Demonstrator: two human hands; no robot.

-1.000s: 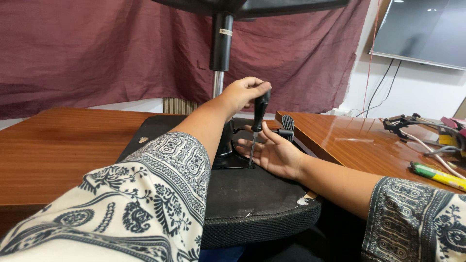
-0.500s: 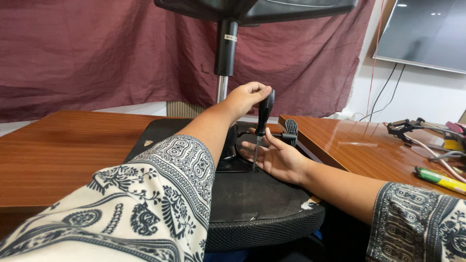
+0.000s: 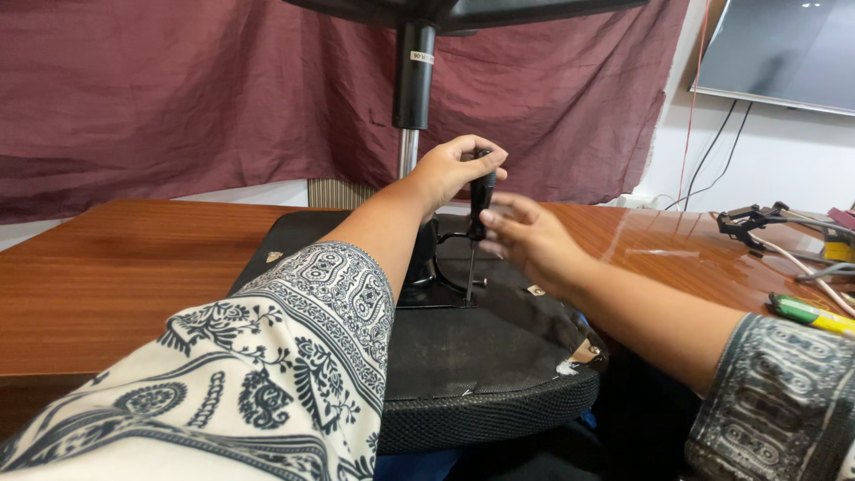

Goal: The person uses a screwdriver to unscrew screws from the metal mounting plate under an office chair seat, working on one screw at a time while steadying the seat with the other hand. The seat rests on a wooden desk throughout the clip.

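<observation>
1. The right hand (image 3: 525, 239) is blurry, so its fingers are hard to see.
2. The chair base (image 3: 463, 9) is cut off at the top.
3. The screen (image 3: 784, 53) runs off the right edge.
4. The screwdriver (image 3: 476, 218) tip is too small to see.

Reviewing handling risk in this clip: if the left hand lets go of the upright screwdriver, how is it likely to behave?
The screwdriver stands on a thin tip with its black handle high, so it would probably tip. Its round shaft suggests rolling on the chair seat underside. It looks stiff. The left hand grips it; the right hand hovers beside.
</observation>
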